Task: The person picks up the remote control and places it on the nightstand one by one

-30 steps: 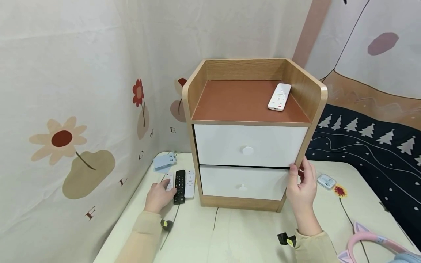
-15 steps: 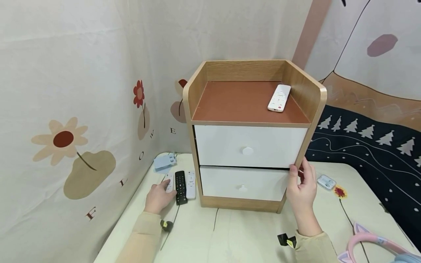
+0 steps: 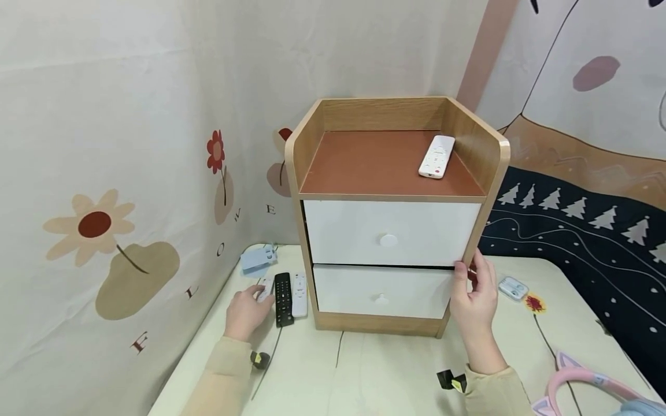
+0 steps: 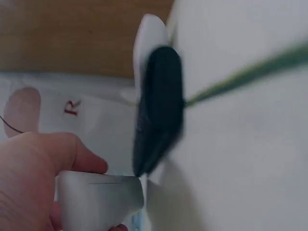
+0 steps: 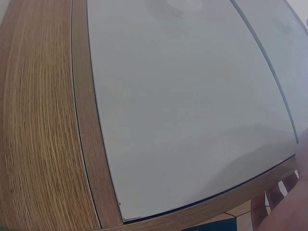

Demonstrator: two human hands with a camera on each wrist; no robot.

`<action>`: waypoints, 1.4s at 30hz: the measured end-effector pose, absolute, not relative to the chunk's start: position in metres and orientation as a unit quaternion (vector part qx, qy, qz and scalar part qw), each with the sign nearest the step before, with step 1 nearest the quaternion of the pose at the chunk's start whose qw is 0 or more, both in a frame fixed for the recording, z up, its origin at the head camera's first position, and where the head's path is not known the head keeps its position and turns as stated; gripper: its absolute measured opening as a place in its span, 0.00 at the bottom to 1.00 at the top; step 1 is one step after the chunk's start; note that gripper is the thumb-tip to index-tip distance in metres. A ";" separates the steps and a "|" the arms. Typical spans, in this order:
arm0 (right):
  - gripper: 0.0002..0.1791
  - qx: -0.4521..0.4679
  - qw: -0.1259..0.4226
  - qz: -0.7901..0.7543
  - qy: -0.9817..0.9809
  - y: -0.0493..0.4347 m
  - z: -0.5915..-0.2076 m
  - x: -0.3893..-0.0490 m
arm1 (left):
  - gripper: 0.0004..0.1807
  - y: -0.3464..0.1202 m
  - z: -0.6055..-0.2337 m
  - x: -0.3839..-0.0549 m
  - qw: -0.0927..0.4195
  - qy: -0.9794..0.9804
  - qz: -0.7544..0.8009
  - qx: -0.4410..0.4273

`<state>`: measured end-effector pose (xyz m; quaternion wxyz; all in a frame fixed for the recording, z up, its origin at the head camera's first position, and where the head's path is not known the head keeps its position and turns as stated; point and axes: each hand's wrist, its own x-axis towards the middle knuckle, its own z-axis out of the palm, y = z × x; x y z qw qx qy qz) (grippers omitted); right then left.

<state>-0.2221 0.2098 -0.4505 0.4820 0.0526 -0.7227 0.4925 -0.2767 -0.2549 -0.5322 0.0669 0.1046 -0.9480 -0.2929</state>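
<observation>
My left hand holds a white remote control at the left of the cabinet. In the left wrist view the thumb lies along one side of that remote, with fingertips at its other side. Right beside it is a black remote control, then another white remote control. My right hand grips the right front edge of a small wooden cabinet, thumb at the front and fingers around the side. Its two white drawers, upper and lower, are shut.
Another white remote control lies on the cabinet's brown top. A light blue object sits behind the remotes. A small clear-and-blue case and pink cat-ear headphones are on the table at the right. Patterned cloth walls stand behind.
My left fingers have drawn in on the leftmost white remote, which now stands more slanted. The right hand keeps its grip on the cabinet edge. The head view has shifted slightly.
</observation>
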 end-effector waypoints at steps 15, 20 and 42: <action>0.26 0.049 0.478 0.498 -0.722 0.209 -0.450 -0.220 | 0.25 -0.233 -0.477 -0.253 0.227 -0.903 -0.362 0.055; 0.27 0.051 0.469 0.498 -0.727 0.211 -0.451 -0.220 | 0.23 -0.221 -0.446 -0.246 0.300 -0.872 -0.386 0.019; 0.24 0.047 0.483 0.492 -0.722 0.208 -0.453 -0.224 | 0.21 -0.150 -0.303 -0.228 0.566 -0.632 -0.490 -0.198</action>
